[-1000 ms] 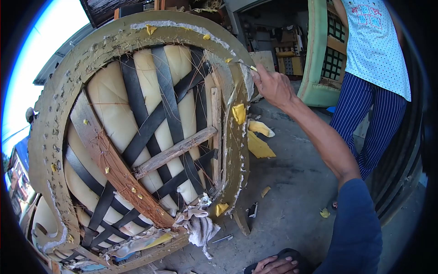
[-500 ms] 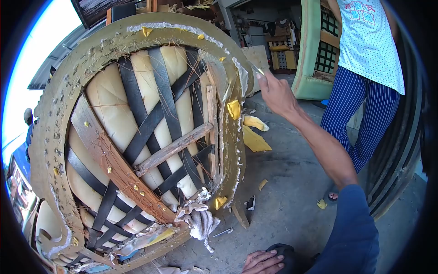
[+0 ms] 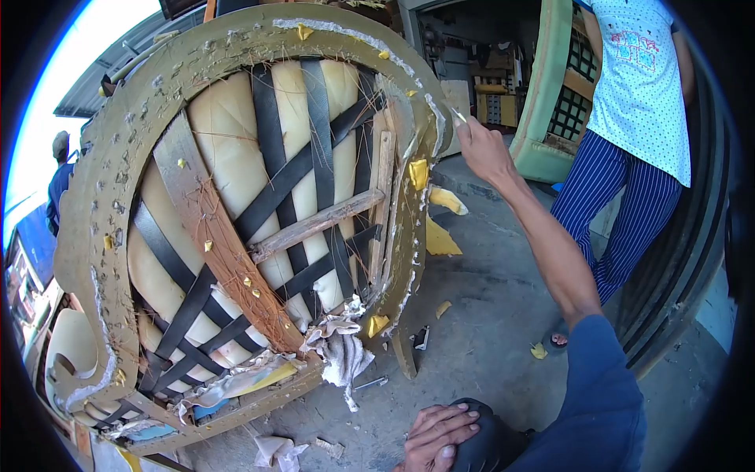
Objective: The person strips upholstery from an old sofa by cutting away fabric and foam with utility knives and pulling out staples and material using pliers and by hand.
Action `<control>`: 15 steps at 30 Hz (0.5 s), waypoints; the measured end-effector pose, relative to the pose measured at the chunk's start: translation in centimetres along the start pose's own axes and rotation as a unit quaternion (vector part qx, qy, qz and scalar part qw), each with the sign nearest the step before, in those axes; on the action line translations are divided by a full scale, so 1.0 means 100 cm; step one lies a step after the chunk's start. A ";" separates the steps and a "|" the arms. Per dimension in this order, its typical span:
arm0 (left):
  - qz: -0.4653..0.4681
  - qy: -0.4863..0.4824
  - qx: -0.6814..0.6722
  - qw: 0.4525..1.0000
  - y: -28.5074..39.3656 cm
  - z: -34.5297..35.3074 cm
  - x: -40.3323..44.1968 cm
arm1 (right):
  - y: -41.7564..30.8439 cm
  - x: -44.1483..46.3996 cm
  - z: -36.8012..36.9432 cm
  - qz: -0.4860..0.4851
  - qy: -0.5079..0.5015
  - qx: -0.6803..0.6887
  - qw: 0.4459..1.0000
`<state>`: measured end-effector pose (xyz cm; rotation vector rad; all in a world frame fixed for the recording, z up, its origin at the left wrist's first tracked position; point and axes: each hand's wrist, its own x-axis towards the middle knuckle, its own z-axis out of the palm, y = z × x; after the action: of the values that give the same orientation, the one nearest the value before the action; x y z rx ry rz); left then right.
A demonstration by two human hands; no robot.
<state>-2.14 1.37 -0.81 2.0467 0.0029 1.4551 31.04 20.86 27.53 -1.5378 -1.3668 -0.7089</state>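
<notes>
A large curved sofa frame (image 3: 85,228) stands on its side, with crossed black webbing straps (image 3: 271,130) over pale padding (image 3: 228,126). Along its outer rim runs a ragged whitish strip (image 3: 354,35) dotted with yellow foam scraps. My right hand (image 3: 485,149) is closed around a small, thin tool with a pale tip (image 3: 459,116), right beside the frame's upper right edge. Most of that tool is hidden in my fingers, so its kind is unclear. My left hand (image 3: 442,431) lies on my dark-clothed knee, fingers stretched out, holding nothing.
A person (image 3: 629,157) in striped trousers stands at right, near a green-padded furniture frame (image 3: 543,94). Yellow foam pieces (image 3: 442,237) and a white torn cloth (image 3: 338,346) are around the frame's lower right. Another person (image 3: 59,181) is at far left.
The view has shifted, so the sofa frame appears slightly further right and upright. My right hand stays by the rim with the thin tool; my left hand remains on my knee.
</notes>
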 end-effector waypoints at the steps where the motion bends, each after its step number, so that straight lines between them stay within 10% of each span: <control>1: 0.007 -0.002 0.002 1.000 0.002 0.000 -0.001 | 0.004 0.001 0.016 0.005 -0.006 0.006 1.000; 15: 0.001 0.019 0.028 0.999 -0.015 0.000 0.007 | -0.020 -0.082 0.038 0.132 -0.036 0.052 0.989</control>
<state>-1.37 2.83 -0.88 2.0646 0.0585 1.5106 26.74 20.67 19.30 -1.6346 -1.2017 -0.4151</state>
